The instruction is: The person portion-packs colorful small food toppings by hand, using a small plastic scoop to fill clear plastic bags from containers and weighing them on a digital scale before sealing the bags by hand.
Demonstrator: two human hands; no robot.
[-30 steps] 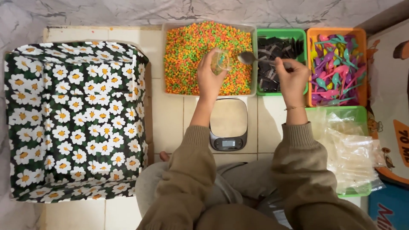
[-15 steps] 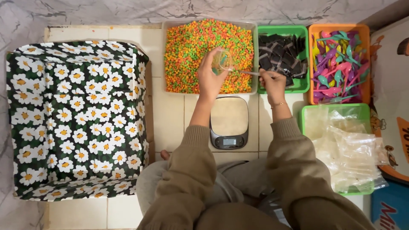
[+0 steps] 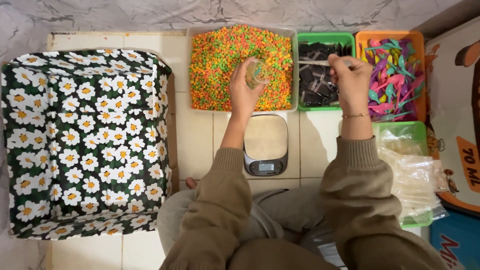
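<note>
Head view: left hand grips a small clear plastic cup, partly filled, above the clear tub of orange-green pellets. Right hand is closed on a thin spoon handle over the green tray of black sachets. Small steel digital scale on the tiled floor is bare; weighing remains.

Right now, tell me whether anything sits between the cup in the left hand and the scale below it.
Nothing visible does. The left hand holds the small clear cup over the tub of colourful pellets; the scale lies just nearer the person, its platform bare, with only tub rim and floor tile between.
</note>
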